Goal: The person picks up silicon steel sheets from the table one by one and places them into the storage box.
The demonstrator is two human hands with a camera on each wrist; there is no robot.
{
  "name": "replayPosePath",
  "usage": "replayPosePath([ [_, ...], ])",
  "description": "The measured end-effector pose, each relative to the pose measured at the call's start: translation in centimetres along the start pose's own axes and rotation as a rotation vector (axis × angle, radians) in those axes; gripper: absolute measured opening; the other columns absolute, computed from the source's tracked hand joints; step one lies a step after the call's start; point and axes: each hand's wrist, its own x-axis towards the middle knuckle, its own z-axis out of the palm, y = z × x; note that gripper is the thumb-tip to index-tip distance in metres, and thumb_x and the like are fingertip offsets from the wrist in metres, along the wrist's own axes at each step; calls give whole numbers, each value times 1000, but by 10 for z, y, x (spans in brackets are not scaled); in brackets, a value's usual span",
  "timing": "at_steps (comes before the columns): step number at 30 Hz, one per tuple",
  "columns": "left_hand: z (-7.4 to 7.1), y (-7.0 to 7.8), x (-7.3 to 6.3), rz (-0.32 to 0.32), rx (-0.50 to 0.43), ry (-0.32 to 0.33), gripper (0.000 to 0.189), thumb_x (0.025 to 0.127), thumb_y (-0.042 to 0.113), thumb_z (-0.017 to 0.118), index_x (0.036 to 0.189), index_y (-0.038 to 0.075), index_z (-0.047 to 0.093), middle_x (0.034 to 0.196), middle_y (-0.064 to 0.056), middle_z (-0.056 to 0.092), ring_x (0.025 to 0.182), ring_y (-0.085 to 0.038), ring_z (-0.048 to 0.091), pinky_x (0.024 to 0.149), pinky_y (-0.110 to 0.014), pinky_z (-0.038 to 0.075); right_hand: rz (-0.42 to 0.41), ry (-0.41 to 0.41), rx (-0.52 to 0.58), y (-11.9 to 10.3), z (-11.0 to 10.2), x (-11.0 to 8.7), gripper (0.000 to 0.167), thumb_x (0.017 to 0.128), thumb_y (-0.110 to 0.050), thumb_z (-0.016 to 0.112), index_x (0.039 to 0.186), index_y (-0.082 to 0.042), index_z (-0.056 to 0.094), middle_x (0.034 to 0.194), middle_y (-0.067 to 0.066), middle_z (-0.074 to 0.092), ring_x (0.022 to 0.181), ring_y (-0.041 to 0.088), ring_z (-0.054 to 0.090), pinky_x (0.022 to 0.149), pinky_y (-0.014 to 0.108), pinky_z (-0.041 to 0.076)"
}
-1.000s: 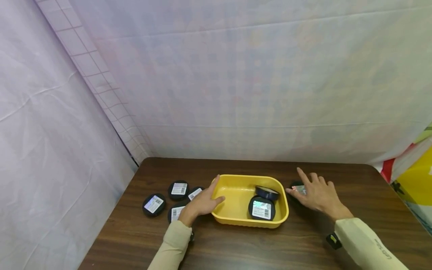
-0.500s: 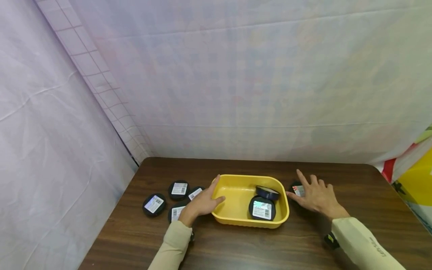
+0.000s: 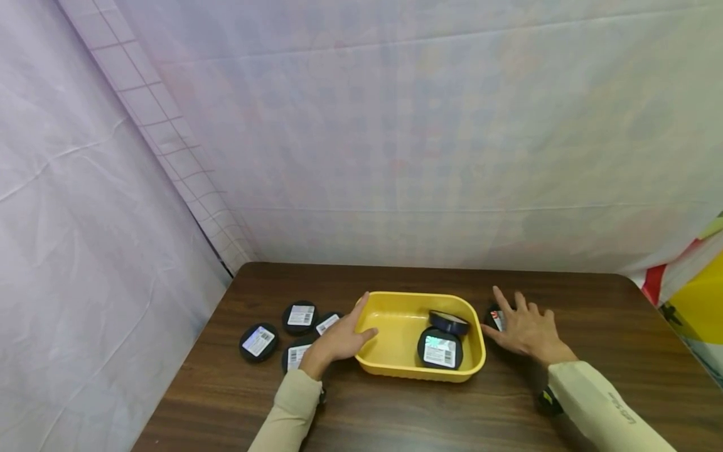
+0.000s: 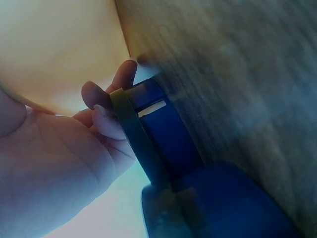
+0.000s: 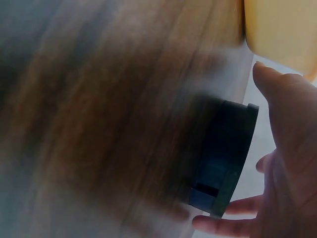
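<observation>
Black tape roll [image 5: 225,153], white-and-red label [image 3: 498,319] up | right hand [image 3: 528,329] spread around it | left hand [image 3: 340,339] pinching yellow tray [image 3: 407,373]

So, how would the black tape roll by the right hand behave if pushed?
Lying flat, the tape roll would probably slide over the table rather than roll. Its crisp outline suggests stiffness. Low and wide, it seems unlikely to tip.

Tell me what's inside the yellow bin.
Inside the yellow bin are a black roll showing its label and a dark blue roll tilted just behind it. Whatever lies beneath them is covered; the left hand hides some of the left edge.
</observation>
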Motion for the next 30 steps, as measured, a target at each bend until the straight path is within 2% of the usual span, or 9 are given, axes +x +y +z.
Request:
replayPosePath([
  [18,0,0,0,15,-10,-6,79,100,43,54,160,35,4,159,-13,33,134,-30,46,111,-55,34,1,-11,-71,-3,11,10,96,89,-71,51,156,-9,22,129,37,45,106,56,51,83,71,40],
  [24,-1,1,0,5,-6,-7,78,100,43,54,160,36,4,160,-11,32,134,-29,46,111,-54,33,5,-29,-73,-3,10,8,94,90,-71,47,156,-8,24,129,37,45,104,55,53,81,69,41],
  [30,-2,2,0,39,4,1,78,101,40,54,161,30,5,157,-15,35,133,-32,48,108,-53,37,6,-74,-62,-3,10,8,93,93,-72,42,156,-7,22,134,39,42,106,57,53,82,70,41],
])
